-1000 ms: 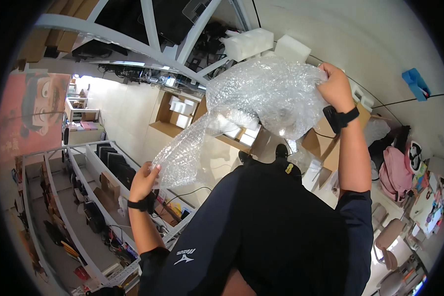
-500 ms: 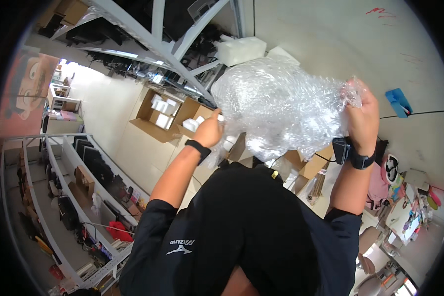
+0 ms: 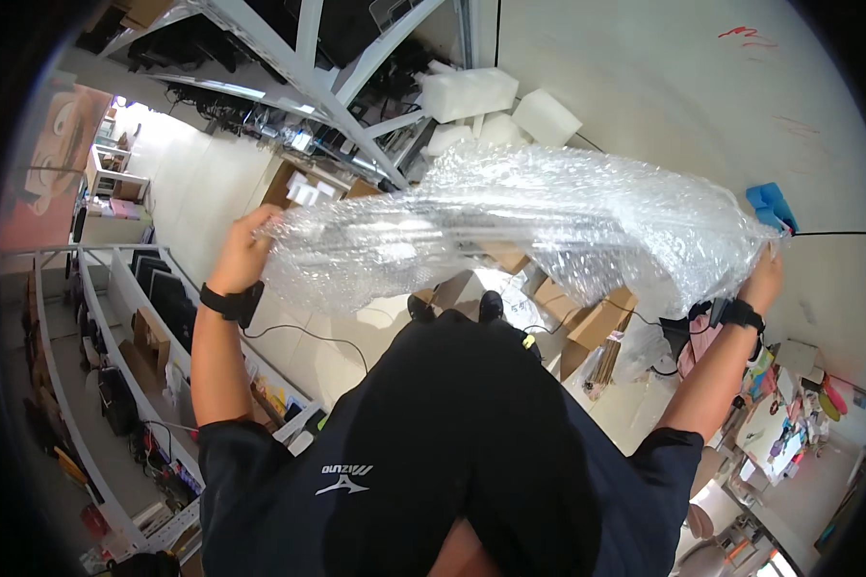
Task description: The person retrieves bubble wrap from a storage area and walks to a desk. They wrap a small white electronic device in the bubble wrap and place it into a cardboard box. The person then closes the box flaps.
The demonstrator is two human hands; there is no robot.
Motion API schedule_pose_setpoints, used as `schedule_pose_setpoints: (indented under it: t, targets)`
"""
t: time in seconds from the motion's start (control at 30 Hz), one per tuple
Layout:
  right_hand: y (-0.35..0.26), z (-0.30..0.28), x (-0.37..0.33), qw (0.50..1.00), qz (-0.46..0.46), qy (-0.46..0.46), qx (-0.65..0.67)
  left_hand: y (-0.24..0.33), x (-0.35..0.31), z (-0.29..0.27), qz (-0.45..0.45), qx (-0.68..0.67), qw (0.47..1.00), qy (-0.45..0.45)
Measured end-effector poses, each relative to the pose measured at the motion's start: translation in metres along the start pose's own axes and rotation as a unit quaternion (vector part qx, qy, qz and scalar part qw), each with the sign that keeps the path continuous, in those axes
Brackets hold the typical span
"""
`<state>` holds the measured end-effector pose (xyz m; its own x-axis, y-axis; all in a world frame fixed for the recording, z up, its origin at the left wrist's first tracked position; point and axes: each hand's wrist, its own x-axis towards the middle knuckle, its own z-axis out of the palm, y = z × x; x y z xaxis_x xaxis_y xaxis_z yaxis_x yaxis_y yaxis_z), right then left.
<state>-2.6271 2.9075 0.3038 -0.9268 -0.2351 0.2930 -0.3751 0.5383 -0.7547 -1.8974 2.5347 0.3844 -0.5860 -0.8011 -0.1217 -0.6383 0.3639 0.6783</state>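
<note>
A wide sheet of clear bubble wrap [image 3: 510, 212] stretches between my two hands, held up in the air in front of me. My left hand [image 3: 244, 254] grips its left end, fingers closed on the edge. At the far right, my right hand [image 3: 764, 279] pinches the other end. The sheet is pulled into long folds across its left half and bunches more loosely on the right. Both wrists wear black bands, each with a small dark device. Part of the floor and some boxes are hidden behind the plastic.
White foam blocks [image 3: 470, 94] lie beyond the sheet by the wall. A grey metal rack [image 3: 308, 87] stands at upper left, and another shelf [image 3: 115, 327] at the left. Cardboard boxes [image 3: 601, 322] sit on the floor. A blue holder [image 3: 770, 207] is on the wall.
My hands have moved apart, the left one outward to the left and the right one to the right and lower. The bunched bubble wrap is now stretched wide, uncovering more foam blocks.
</note>
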Motion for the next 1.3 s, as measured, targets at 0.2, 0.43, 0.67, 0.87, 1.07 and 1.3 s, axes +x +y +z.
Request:
schedule_pose_setpoints:
  t: [0.2, 0.43, 0.67, 0.87, 1.07, 1.3]
  targets:
    - [0.082, 0.046, 0.074, 0.996, 0.056, -0.008, -0.068, 0.02, -0.014, -0.022, -0.018, 0.006, 0.997, 0.078]
    - [-0.028, 0.133, 0.014, 0.934, 0.151, -0.257, 0.197, 0.076, -0.01, -0.023, 0.028, -0.031, 0.991, 0.126]
    - [-0.292, 0.176, -0.228, 0.743, -0.45, -0.438, 0.231, 0.135, 0.0, 0.001, 0.244, 0.1, 0.964, 0.001]
    - [-0.281, 0.249, -0.285, 0.618, -0.47, -0.601, 0.193, 0.123, -0.012, -0.011, 0.192, 0.187, 0.963, -0.007]
    - [-0.273, 0.222, -0.279, 0.642, -0.425, -0.613, 0.176, 0.034, -0.031, 0.006, 0.021, 0.191, 0.981, -0.023]
    - [-0.276, 0.2, -0.314, 0.67, -0.493, -0.507, 0.227, 0.097, 0.012, 0.114, 0.196, 0.09, 0.976, 0.029]
